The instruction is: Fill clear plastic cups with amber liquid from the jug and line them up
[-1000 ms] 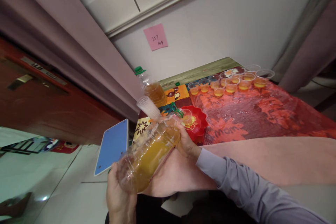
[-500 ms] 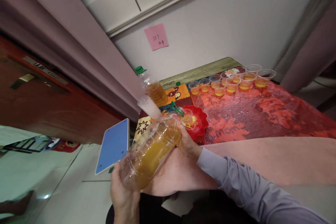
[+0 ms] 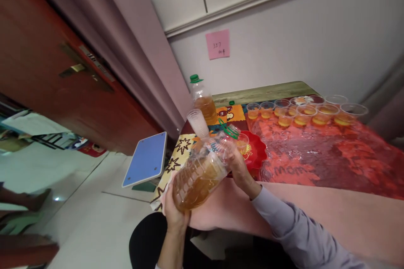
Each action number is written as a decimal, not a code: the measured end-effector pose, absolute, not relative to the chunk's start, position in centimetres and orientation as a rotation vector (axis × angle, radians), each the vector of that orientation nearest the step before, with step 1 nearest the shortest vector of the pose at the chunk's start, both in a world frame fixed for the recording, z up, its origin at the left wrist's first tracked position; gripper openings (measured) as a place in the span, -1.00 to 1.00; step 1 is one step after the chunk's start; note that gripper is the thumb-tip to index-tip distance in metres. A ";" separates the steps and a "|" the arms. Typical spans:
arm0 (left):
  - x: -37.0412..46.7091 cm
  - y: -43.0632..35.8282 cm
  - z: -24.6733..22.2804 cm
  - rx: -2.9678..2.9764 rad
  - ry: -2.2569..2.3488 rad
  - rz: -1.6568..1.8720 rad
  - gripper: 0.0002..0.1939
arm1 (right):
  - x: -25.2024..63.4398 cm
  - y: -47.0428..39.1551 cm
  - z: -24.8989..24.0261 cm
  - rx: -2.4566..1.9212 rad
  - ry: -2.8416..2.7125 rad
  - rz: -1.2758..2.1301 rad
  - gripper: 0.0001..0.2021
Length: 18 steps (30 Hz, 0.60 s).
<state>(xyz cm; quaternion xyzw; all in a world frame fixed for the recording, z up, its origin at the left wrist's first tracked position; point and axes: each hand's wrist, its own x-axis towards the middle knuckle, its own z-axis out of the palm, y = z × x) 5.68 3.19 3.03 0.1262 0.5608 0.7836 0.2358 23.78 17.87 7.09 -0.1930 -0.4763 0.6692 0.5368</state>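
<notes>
Over the table's near-left corner, the left hand (image 3: 173, 208) and right hand (image 3: 237, 164) grip a tilted jug (image 3: 198, 172); tipped further, it could overshoot the small cup (image 3: 241, 141) and splash the red dish (image 3: 256, 151).

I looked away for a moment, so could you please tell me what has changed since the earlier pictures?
The big bottle has been tipped back up: its neck is higher and the liquid has settled toward its base. The left hand still cups the base, and the right hand still holds the neck. The cups stayed in their row.

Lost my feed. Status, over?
Left hand under jug base, right hand at neck. Jug tilted over cup on red dish. Nothing between.
</notes>
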 end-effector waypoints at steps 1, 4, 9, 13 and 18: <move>5.4 2.9 3.5 0.397 1.618 2.121 -0.50 | 23.8 17.7 7.2 -0.466 -1.155 1.579 -0.09; 4.9 1.9 6.3 0.850 1.871 1.951 -0.26 | 23.6 16.9 7.7 -0.447 -1.186 1.596 -0.07; 6.3 2.2 11.4 1.243 1.983 1.682 0.35 | 22.9 15.4 9.5 -0.379 -1.205 1.723 -0.12; 6.7 2.8 11.9 1.087 1.944 1.682 0.23 | 23.9 15.2 10.6 -0.293 -1.397 1.768 -0.15; 5.0 1.9 10.1 1.106 2.005 1.695 0.28 | 27.9 18.9 10.2 -0.481 -1.747 1.364 -0.12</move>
